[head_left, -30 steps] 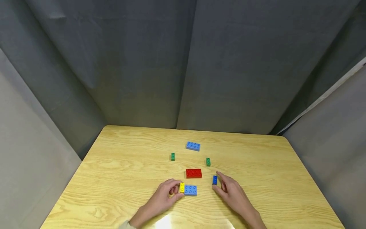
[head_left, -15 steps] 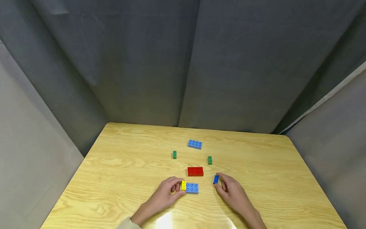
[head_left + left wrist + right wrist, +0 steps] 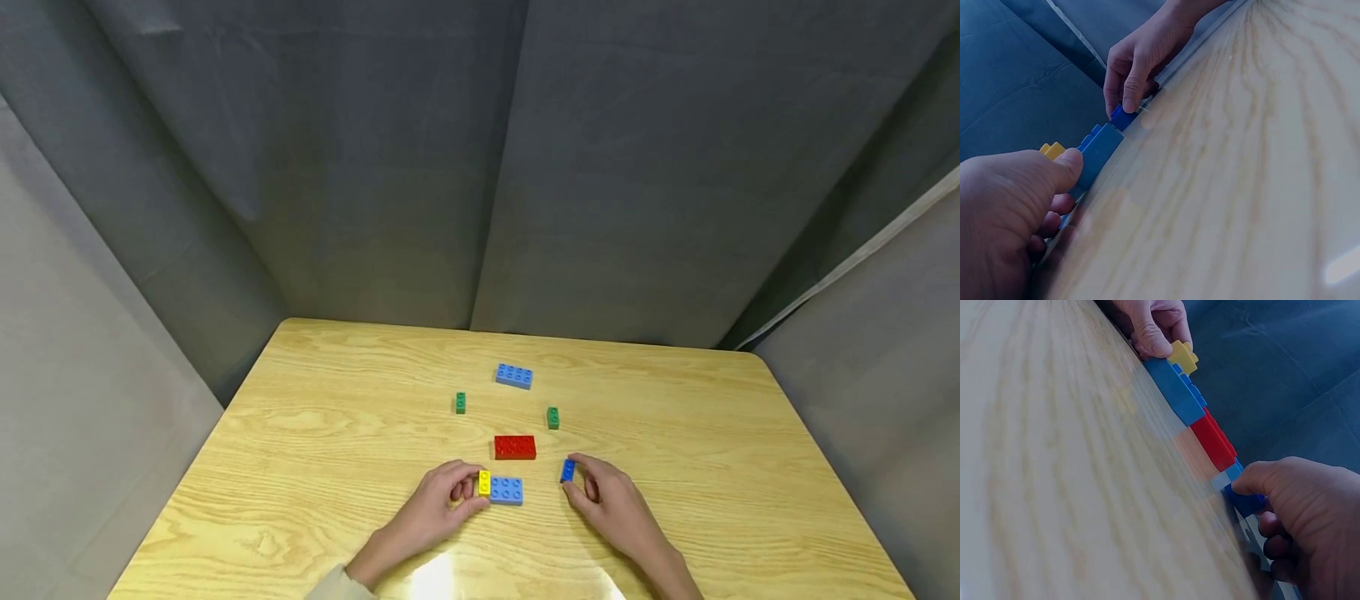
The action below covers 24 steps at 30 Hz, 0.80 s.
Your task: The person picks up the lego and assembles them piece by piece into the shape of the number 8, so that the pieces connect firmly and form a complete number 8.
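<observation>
My left hand (image 3: 438,502) pinches a small yellow brick (image 3: 484,483) between thumb and index finger. This yellow brick sits on the left end of a light blue brick (image 3: 507,491), whose other studs show bare. To the right, my right hand (image 3: 617,506) grips a small dark blue brick (image 3: 567,471) by its two ends, thumb near and index finger far. In the right wrist view the thumb lies against the dark blue brick (image 3: 1245,501), low at the table. I cannot tell whether that brick touches the surface.
A red brick (image 3: 515,447) lies just beyond the light blue one. Farther back are two small green bricks (image 3: 461,403) and a second light blue brick (image 3: 514,376). The wooden table (image 3: 300,467) has grey curtains (image 3: 390,167) behind it and at its sides.
The head view has shifted slightly, moving the whole scene a little up and right. The dark blue brick has turned slightly in my right hand. My left hand keeps its hold.
</observation>
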Available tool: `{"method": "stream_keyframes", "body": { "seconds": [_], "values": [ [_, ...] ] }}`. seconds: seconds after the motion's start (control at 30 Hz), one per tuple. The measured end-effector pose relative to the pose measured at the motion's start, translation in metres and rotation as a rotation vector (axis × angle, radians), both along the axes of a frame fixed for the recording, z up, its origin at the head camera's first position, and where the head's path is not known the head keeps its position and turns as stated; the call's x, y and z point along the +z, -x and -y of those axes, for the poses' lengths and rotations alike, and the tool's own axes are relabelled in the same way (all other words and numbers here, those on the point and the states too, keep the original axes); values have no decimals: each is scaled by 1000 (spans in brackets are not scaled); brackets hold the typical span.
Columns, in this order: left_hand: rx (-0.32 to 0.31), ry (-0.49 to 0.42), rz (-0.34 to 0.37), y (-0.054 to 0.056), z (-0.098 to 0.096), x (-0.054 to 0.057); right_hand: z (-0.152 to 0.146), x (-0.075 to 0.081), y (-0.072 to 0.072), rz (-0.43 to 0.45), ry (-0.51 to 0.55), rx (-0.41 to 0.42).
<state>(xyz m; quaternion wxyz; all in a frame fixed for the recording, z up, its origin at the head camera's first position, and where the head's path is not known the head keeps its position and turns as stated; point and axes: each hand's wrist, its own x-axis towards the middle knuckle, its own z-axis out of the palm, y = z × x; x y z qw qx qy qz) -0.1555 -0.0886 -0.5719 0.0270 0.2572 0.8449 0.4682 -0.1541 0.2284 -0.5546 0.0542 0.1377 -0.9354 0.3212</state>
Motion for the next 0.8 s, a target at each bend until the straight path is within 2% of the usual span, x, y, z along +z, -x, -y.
{"method": "stream_keyframes", "body": {
  "seconds": [0.8],
  "values": [
    [6, 10, 2, 0, -1, 0, 0, -2, 2, 1, 13, 34]
  ]
}}
